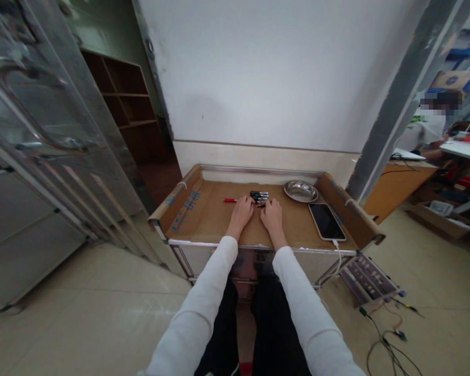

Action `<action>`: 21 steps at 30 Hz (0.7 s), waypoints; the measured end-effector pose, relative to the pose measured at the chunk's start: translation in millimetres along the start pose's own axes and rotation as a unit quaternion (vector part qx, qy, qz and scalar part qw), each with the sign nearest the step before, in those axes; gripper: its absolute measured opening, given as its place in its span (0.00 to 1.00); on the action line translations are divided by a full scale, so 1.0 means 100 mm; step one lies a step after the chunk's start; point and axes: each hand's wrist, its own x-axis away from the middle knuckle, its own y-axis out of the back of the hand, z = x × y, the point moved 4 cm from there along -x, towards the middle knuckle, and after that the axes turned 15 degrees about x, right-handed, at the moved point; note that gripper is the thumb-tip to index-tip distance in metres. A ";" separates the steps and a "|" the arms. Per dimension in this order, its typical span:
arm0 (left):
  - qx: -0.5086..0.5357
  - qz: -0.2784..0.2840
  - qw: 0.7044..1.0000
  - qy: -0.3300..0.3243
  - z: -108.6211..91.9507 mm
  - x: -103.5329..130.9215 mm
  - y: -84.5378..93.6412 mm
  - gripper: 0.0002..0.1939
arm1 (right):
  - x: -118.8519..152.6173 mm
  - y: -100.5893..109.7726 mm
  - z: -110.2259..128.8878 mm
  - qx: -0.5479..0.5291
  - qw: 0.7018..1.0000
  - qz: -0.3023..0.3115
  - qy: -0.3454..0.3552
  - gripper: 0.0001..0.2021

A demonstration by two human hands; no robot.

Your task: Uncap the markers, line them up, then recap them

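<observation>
Both hands were down on the tray, fingers curled, near the middle of the frame. The left hand (243, 210) lay by the red pen (230, 200), which stuck out to its left; I couldn't tell whether the fingers gripped it. The right hand (272, 212) was just beside, a small dark piece (261, 206) at its fingertips, and whether it was pinched or only touched I couldn't tell. Just above and between them, at the centre of the frame, the black pens (259, 194) lay in a row, side by side. Cardboard (203, 224) lined the tray. Right of centre sat a steel bowl (301, 197), and below it a phone (327, 222) with a white cable (339, 258) plugged in. A metal door (68, 99) filled the upper left; a co-worker (433, 128) sat at the far right.
</observation>
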 end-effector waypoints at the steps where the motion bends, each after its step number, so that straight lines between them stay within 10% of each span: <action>1: 0.003 0.007 1.000 -0.004 0.00 0.00 -0.01 0.08 | 0.00 0.00 0.00 0.004 1.000 0.005 -0.003 0.12; 21: -0.018 0.042 0.999 0.013 0.04 0.00 0.00 0.08 | -0.01 -0.02 0.03 0.021 0.999 0.009 0.031 0.11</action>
